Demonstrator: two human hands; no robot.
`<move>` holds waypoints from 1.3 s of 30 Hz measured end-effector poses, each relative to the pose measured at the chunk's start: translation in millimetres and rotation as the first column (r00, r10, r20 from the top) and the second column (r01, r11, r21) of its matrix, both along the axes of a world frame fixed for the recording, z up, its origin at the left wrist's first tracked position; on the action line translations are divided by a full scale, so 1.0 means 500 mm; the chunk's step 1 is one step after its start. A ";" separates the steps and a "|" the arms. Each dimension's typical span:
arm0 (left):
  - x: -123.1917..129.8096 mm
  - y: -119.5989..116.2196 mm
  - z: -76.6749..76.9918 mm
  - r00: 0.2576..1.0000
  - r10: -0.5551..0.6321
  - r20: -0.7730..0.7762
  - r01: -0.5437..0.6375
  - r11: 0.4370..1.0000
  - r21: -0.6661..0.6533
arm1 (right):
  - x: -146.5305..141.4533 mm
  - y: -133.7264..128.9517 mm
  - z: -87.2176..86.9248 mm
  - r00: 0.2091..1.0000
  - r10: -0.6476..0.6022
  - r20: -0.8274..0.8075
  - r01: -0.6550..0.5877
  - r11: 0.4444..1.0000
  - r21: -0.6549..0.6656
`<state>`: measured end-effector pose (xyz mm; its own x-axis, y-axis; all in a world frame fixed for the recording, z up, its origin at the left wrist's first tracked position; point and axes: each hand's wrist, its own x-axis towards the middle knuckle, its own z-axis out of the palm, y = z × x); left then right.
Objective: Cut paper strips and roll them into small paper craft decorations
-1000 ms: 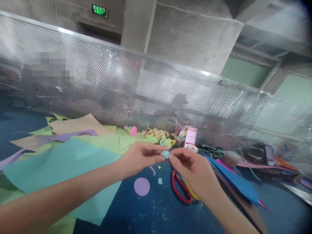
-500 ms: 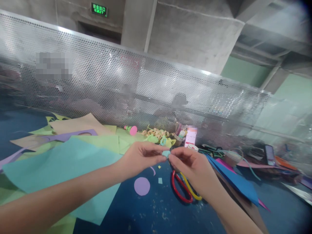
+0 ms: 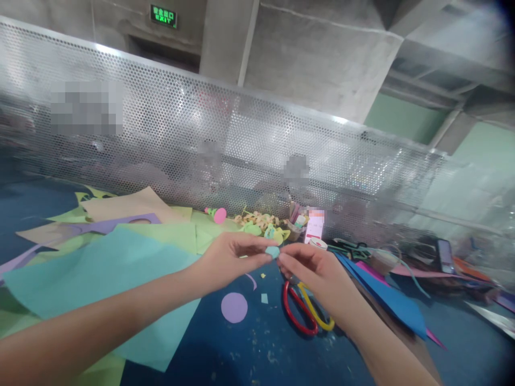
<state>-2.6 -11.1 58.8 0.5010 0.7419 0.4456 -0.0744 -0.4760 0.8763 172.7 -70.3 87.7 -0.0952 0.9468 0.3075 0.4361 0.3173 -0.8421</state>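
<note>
Head view, teal piece (image 3: 272, 252): raised, past the scissors (image 3: 304, 309) on their left.
Left hand (image 3: 227, 260): grip clamped on its left side.
Right hand (image 3: 322, 276): grip pinching its right edge.
Piece's handling: probably light, soft, easily creased; hold edges lightly.

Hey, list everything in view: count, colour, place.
table: one, blue, underneath
small piece: one, light blue, centre
scissors: one pair, red and yellow, centre right
circle: one, purple, on table
square: one, pale blue, beside circle
sheets: several, mixed colours, left and right
disc: one, pink, far edge
scraps: many, peach and green, right of disc
phones: two, one showing pink, right
mesh panel: one, silver, rear
exit sign: one, green, upper left
left hand: one, bare, centre
right hand: one, bare, centre
</note>
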 end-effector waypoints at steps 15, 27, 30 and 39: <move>0.004 -0.004 -0.017 0.996 -0.006 -0.093 0.016 0.994 0.110 | -0.025 0.000 -0.032 0.971 -0.200 0.134 0.181 0.973 0.143; -0.002 0.023 -0.004 0.994 -0.054 -0.092 0.057 0.998 0.027 | -0.001 0.023 -0.045 0.990 -0.133 0.057 0.113 0.956 0.271; -0.003 0.020 0.000 0.993 -0.097 -0.060 0.093 0.994 -0.056 | -0.005 0.018 -0.047 0.962 -0.207 0.177 0.114 0.898 0.425; -0.004 0.023 -0.008 0.991 -0.122 -0.048 0.116 0.988 -0.104 | -0.006 0.008 -0.044 0.923 -0.269 0.274 0.074 0.824 0.561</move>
<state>-4.5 0.6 54.8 0.6100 0.7152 0.3411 -0.0762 -0.3756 0.9237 169.6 -66.1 65.6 -0.1337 0.6532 0.7453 0.7435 0.5634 -0.3603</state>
